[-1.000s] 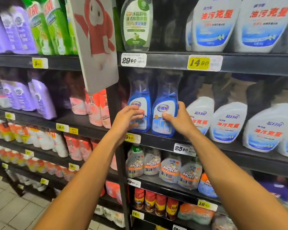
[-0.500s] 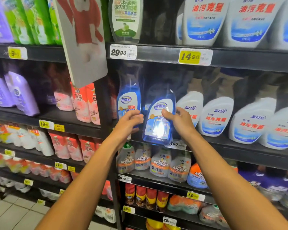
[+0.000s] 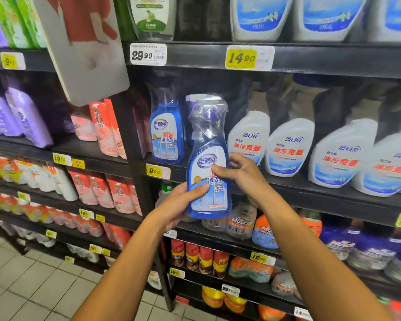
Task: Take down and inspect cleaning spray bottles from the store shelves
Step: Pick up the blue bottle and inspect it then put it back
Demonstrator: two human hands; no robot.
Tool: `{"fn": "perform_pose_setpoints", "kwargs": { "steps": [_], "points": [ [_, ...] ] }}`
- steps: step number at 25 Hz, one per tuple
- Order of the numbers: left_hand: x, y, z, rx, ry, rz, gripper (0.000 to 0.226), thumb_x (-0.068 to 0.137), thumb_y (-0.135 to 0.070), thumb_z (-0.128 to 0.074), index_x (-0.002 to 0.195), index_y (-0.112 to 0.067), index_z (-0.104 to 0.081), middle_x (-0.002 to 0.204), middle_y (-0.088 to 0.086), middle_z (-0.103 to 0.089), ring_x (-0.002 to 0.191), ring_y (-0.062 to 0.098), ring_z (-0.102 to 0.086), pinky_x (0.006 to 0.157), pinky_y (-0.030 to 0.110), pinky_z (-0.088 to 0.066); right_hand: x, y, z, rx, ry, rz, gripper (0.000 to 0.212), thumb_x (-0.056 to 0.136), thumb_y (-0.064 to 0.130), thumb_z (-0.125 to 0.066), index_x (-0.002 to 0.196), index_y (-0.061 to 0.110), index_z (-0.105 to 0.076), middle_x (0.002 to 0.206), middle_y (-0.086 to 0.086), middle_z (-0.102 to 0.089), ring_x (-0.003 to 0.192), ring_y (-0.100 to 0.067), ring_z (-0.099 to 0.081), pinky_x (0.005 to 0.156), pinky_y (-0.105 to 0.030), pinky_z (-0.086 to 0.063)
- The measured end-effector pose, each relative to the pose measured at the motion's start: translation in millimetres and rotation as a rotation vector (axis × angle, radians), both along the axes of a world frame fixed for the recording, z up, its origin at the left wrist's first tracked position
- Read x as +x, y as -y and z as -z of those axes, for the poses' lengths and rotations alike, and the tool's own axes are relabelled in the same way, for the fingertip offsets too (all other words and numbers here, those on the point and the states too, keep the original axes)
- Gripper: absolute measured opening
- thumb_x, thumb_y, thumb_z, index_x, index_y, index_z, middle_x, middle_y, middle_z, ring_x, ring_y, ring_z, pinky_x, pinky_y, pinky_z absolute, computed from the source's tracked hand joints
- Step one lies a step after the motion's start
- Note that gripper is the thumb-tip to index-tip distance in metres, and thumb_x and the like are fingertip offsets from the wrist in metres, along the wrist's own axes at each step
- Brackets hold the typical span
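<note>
The head view is showing both hands holding a blue spray bottle (image 3: 207,172) upright at the centre of the frame, clear of the shelf (image 3: 310,188) behind it. The left hand (image 3: 181,202) is cupping the bottle's lower left side, its thumb lying across the front label and its fingers curling behind. The right hand (image 3: 241,172) is gripping the right side at mid-height, thumb pressing on the label and fingers wrapping round the back. Clear plastic wrap is covering the bottle's trigger head.

Just left of it, a second blue spray bottle (image 3: 167,135) is standing on the shelf above a yellow 9.90 price tag (image 3: 156,171). To the right, a row of white spray bottles (image 3: 287,147) with red lettering is filling the same shelf. At the upper left of the frame a grey sign (image 3: 86,54) with a red figure is hanging in front of the shelving. Pink and purple refill pouches (image 3: 107,128) are lining the left-hand shelves, and tiled floor (image 3: 21,286) is showing at the lower left.
</note>
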State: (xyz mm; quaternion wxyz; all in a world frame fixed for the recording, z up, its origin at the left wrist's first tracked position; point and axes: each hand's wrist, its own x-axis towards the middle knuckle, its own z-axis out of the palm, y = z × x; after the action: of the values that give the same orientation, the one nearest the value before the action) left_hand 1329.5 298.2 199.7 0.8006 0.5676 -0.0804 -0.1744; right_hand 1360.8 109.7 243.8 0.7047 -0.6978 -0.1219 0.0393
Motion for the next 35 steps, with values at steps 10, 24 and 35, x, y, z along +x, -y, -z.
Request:
{"fn": "perform_pose_setpoints", "kwargs": {
  "steps": [10,24,35],
  "points": [
    [-24,16,29,0.134,-0.021,0.023,0.041,0.074,-0.026,-0.079,0.112,-0.017,-0.069,0.113,0.01,-0.073,0.098,0.022,-0.073,0.074,0.027,-0.058,8,6,11,0.169,-0.02,-0.047,0.029,0.082,0.042,-0.069,0.102,0.021,-0.068,0.094,-0.001,-0.078,0.086,-0.017,-0.074,0.072,-0.028,-0.057],
    [-19,21,23,0.157,-0.064,0.041,0.034,0.075,-0.023,-0.077,0.109,-0.02,-0.071,0.114,0.01,-0.073,0.101,0.022,-0.072,0.076,0.031,-0.059,11,5,5,0.27,-0.069,-0.149,0.038,0.083,0.037,-0.071,0.11,0.013,-0.058,0.109,-0.017,-0.074,0.094,-0.035,-0.072,0.084,-0.045,-0.058],
    [-18,30,15,0.065,-0.031,-0.188,0.065,0.066,-0.084,-0.056,0.108,-0.038,-0.073,0.116,0.003,-0.073,0.107,0.024,-0.07,0.076,0.037,-0.06,12,-16,-2,0.222,-0.025,0.004,0.042,0.081,0.049,-0.07,0.107,0.016,-0.062,0.094,-0.01,-0.078,0.077,-0.029,-0.076,0.066,-0.035,-0.059]
  ]
}}
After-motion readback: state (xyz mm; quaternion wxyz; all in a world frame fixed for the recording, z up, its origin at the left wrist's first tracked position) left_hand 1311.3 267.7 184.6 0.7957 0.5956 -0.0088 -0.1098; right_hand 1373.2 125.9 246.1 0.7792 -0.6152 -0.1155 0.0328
